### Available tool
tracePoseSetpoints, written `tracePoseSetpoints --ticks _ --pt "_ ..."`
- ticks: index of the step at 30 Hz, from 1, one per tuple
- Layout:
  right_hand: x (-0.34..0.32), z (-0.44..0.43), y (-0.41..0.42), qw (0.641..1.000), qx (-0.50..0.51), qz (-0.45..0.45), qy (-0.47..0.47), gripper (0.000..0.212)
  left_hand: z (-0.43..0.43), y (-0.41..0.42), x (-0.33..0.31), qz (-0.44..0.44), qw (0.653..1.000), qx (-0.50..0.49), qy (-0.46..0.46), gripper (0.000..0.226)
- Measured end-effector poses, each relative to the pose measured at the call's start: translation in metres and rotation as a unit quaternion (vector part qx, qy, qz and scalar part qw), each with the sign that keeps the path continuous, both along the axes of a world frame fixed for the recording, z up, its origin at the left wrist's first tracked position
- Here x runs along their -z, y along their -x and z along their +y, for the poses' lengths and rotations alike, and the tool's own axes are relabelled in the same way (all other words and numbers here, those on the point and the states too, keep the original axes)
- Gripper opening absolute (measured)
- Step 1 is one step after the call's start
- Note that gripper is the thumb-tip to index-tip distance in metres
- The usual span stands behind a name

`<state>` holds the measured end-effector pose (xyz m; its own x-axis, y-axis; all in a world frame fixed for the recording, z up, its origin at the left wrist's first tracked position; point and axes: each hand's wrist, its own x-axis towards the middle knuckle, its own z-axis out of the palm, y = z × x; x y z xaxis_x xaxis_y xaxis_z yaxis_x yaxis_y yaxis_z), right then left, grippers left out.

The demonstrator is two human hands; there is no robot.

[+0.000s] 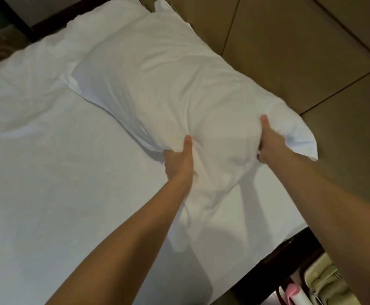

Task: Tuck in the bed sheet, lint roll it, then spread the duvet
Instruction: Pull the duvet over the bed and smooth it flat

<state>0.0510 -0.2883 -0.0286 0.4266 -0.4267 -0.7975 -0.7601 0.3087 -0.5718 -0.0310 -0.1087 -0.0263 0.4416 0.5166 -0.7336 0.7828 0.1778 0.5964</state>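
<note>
Presently: left hand (177,159) and right hand (270,139) clenched on plump white fabric pillow (168,89); dragging risks rumpling white cotton bed sheet (58,183) beneath the pillow.

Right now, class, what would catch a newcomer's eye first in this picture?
A big white pillow fills the middle, gripped at its near end by both hands: the left hand on its near edge, the right hand by its right corner. Under it lies the white sheet, with a brown headboard behind.

White bed sheet (58,183) lies spread flat across the mattress, faintly creased.
</note>
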Motion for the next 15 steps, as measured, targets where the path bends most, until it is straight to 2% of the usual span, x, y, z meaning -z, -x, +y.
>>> tracePoseSetpoints --ticks 2,4,6,7,11,15 --pt "0.002 -0.001 0.027 0.994 -0.083 0.044 0.047 0.094 0.003 0.010 0.009 0.038 0.998 0.021 0.035 0.080" --pt "0.008 -0.001 0.059 0.990 -0.107 0.093 0.014 0.079 0.017 0.024 0.017 0.081 0.995 -0.002 0.063 0.084" --pt "0.002 0.008 0.075 0.985 -0.126 0.119 -0.025 0.077 0.033 0.037 0.017 0.093 0.993 -0.024 0.061 0.088" --pt "-0.001 0.013 0.076 0.981 -0.148 0.123 -0.016 0.081 0.039 0.040 0.013 0.078 0.996 -0.020 0.045 0.085" --pt "-0.018 0.048 0.081 0.967 -0.226 0.073 0.095 0.088 0.051 0.041 -0.013 -0.004 1.000 0.013 -0.017 0.071" --pt "-0.043 0.102 0.111 0.938 -0.334 0.003 0.098 0.090 0.060 0.055 -0.045 -0.041 0.999 -0.019 -0.006 0.063"
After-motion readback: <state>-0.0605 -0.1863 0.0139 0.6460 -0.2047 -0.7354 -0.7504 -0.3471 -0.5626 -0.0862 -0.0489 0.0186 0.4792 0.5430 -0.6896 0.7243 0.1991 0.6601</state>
